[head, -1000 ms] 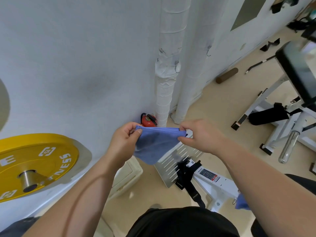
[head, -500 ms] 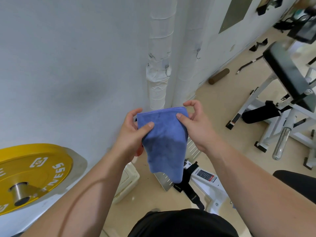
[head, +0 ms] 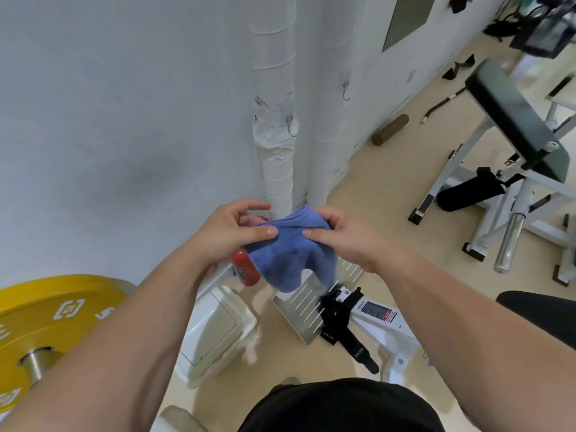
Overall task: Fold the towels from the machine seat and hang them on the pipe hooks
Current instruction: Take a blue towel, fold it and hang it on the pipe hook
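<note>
Fingers (head: pixel 261 231) of left hand (head: pixel 223 236) and right hand (head: pixel 349 244) pinch towel (head: pixel 286 260) top; shallow grip may let the bunched fold drop open before the hook (head: pixel 293 127).

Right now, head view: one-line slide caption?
Left hand and right hand pinch the blue towel before the wrapped pipes, hook bare.

**Light:** bright, even and diffuse indoor light; its direction cannot be read.

**Shadows:** a soft grey patch on the wall (head: pixel 109 135) at left, and faint, loose-edged ones under the bench frame (head: pixel 448 169) at far right.

**Glare:** a highlight runs along the chrome bar (head: pixel 509 244); the floor (head: pixel 389 188) has a pale sheen beside the white bin (head: pixel 215 332).

**Blur:** the lower right edge of the towel (head: pixel 286 257) is smeared, and the equipment (head: pixel 542 35) in the far right corner is soft.

**Distortion:** wide-angle. The pipes (head: pixel 274 73) lean and bow, and the yellow plate (head: pixel 56 310) is stretched at the near left edge.

**Colour:** slightly cool, with washed-out whites.
</note>
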Demonstrator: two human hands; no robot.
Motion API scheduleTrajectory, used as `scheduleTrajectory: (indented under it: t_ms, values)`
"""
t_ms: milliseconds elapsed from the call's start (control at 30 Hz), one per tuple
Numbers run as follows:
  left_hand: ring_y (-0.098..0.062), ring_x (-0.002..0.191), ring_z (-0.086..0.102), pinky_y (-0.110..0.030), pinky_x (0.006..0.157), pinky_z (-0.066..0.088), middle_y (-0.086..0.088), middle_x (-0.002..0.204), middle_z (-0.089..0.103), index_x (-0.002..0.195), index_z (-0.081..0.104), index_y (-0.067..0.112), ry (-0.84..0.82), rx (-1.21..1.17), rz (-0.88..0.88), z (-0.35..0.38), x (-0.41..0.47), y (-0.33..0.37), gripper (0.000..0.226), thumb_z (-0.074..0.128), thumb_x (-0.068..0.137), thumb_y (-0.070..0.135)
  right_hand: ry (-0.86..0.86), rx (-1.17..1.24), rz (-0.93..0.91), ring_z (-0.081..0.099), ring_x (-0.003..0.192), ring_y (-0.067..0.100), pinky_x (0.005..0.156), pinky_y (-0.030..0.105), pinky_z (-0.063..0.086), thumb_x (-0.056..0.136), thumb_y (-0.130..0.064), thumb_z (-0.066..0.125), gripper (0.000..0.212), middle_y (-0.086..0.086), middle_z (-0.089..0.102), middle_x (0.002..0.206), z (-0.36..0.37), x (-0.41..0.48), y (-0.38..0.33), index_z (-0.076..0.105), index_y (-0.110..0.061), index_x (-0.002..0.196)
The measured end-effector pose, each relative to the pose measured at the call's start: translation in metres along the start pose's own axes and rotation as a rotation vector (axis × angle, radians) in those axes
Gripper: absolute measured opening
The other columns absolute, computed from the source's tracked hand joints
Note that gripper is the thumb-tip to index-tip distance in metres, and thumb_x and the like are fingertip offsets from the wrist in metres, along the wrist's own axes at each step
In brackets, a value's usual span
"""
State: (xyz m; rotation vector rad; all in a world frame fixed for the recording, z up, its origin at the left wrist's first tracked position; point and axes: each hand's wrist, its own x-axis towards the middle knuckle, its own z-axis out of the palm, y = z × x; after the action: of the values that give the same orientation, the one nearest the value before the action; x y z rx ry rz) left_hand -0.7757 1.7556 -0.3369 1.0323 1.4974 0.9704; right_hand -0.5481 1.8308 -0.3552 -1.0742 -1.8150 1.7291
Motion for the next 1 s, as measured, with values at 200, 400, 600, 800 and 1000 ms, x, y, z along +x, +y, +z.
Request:
scheduleTrajectory:
  t_ms: [200,400,600,800,1000]
  values:
    - [-0.022,0.092,0.066,-0.031,0.091,0.054,-0.008,0.098,0.065,0.151,0.031,0.049,-0.225,0.296,0.197,0.018,0.003,0.021,0.081,0.07,0.092,0.009,-0.12,-0.034,-0.003,0.068,0.115,0.026,0.105,0.053,0.049,0.09,-0.028,0.067,0.024,0.006,0.074,0.117,0.002,-0.001,-0.007,0.07,-0.032,0.114]
    - [-0.023,0.105,0.067,-0.038,0.098,0.054,-0.012,0.117,0.064,0.146,0.035,0.053,-0.317,0.306,0.204,0.021,-0.008,0.024,0.08,0.063,0.094,0.0,0.027,0.061,0.016,0.061,0.079,0.031,0.071,0.049,0.042,0.08,-0.038,0.071,0.022,0.037,0.065,0.097,0.0,-0.002,0.003,0.055,-0.033,0.095]
    - [-0.049,0.094,0.064,-0.069,0.08,0.053,-0.029,0.119,0.06,0.121,0.065,0.036,-0.314,0.354,0.101,0.023,-0.006,0.021,0.044,0.058,0.084,0.012,0.048,0.118,-0.045,0.064,0.074,0.022,0.062,0.032,0.045,0.092,-0.023,0.07,0.016,0.017,0.069,0.084,-0.003,0.001,0.004,0.055,-0.026,0.095]
    - [-0.023,0.075,0.061,-0.033,0.066,0.051,-0.011,0.09,0.07,0.096,0.075,0.031,-0.137,0.431,0.131,0.026,-0.007,0.031,0.044,0.047,0.089,-0.002,-0.099,-0.171,0.087,0.071,0.091,0.02,0.08,0.034,0.057,0.074,-0.024,0.088,0.035,0.006,0.076,0.101,-0.014,0.0,0.015,0.069,-0.022,0.104]
    - [0.005,0.085,0.067,-0.013,0.071,0.053,0.006,0.108,0.072,0.11,0.075,0.021,0.082,0.337,0.145,0.007,-0.003,0.036,0.043,0.045,0.091,-0.004,-0.235,-0.58,0.233,0.063,0.084,0.02,0.082,0.042,0.054,0.055,-0.033,0.069,0.036,0.006,0.07,0.089,-0.005,-0.003,0.056,0.067,-0.021,0.089]
